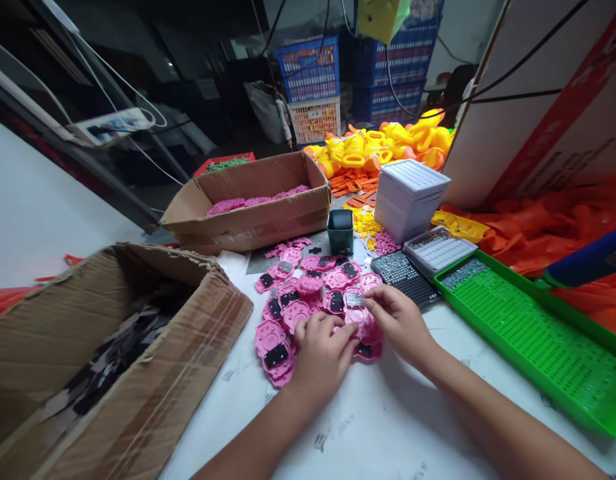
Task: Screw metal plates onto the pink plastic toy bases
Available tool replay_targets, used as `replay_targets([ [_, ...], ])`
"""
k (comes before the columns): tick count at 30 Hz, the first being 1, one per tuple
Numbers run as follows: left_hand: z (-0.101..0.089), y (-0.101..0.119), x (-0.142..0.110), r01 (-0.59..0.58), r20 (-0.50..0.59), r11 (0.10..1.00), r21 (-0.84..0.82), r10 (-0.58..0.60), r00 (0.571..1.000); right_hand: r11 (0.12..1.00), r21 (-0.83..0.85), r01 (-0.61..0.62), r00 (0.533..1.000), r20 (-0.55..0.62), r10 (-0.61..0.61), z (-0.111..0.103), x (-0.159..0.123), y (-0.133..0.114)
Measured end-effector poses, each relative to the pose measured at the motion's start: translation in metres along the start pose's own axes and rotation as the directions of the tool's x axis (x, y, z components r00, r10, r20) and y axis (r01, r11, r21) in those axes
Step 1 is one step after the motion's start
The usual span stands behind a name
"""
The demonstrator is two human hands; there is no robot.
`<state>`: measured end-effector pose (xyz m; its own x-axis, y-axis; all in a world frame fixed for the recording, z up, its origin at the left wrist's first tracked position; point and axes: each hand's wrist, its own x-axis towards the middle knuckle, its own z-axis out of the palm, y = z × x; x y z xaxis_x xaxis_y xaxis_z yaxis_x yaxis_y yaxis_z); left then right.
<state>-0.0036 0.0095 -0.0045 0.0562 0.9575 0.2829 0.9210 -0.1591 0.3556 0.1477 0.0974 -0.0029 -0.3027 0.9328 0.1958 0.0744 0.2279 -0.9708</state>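
Both hands are at a pile of pink plastic parts, many carrying black rectangular pieces. My right hand is closed at the right edge of one pink part, thumb and forefinger beside the silvery rectangular plate on its upper end. My left hand is curled over the pile, its forefinger and thumb closed at the lower left edge of that same part. The undersides of my left fingers are hidden. Further pink parts lie around and beneath both hands.
A cardboard box with dark flat pieces is at left; another box with pink parts is behind. A dark green cup, stacked white trays, a black grid tray and a long green tray stand beyond and right.
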Motion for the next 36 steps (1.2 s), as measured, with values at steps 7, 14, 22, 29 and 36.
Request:
replay_targets([
  [7,-0.003,-0.005,0.005,-0.103,-0.201,0.953,-0.284,0.046,0.978,0.893,0.403,-0.201,0.976,0.009,0.216,-0.001,0.007,0.0],
  [14,-0.006,-0.009,0.001,-0.297,-0.392,0.827,-0.477,0.102,0.914,0.678,0.664,-0.316,0.934,0.094,0.344,-0.001,0.006,-0.014],
  [22,-0.008,-0.004,0.002,-0.414,-0.495,0.86,-0.298,0.232,0.837,0.478,0.774,-0.415,0.888,0.231,0.398,0.016,-0.008,-0.014],
  [29,-0.004,-0.001,-0.005,-0.486,-0.356,0.786,-0.382,0.36,0.862,0.509,0.781,-0.363,0.905,0.167,0.39,0.021,-0.013,-0.016],
  [36,0.002,0.005,-0.009,0.145,0.136,0.052,-0.988,-0.143,0.98,0.802,0.563,-0.201,0.968,-0.008,0.249,0.009,-0.009,-0.011],
])
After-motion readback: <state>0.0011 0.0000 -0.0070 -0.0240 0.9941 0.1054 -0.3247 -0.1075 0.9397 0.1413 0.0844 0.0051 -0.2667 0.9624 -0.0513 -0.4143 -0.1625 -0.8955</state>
